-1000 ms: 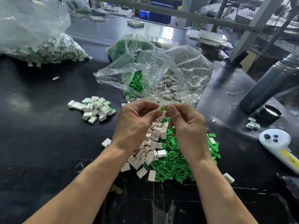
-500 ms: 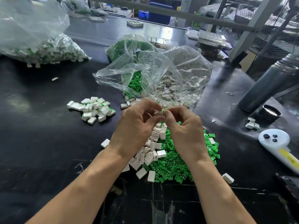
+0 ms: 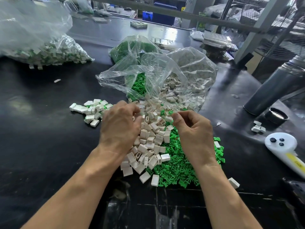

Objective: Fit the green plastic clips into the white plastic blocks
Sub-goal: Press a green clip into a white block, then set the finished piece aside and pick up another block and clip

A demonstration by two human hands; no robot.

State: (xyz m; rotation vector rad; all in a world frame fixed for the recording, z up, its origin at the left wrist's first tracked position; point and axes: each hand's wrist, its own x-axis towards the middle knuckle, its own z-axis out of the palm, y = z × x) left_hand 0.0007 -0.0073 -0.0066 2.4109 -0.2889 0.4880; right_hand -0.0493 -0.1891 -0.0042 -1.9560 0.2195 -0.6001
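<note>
A heap of loose white blocks [image 3: 149,141] lies on the black table, with a spread of green clips [image 3: 178,169] to its right. My left hand [image 3: 120,128] hovers over the heap's left edge with its fingers curled; a sliver of a white block [image 3: 133,119] shows between thumb and fingers, the rest hidden. My right hand [image 3: 194,131] is over the green clips, its fingers loosely curled, and I see nothing in it. A small pile of fitted blocks [image 3: 92,111] with green showing lies just left of my left hand.
An open clear bag [image 3: 189,75] of white blocks and a bag of green clips [image 3: 130,48] lie behind the heap. A large bag of fitted blocks [image 3: 49,52] sits far left. A grey cylinder [image 3: 274,91], a black cap [image 3: 276,115] and a white handheld device [image 3: 283,146] are on the right.
My hands were pressed together over the heap around a block and clip. They have now parted: the left has swung left toward the fitted pile, the right has dropped back over the clips.
</note>
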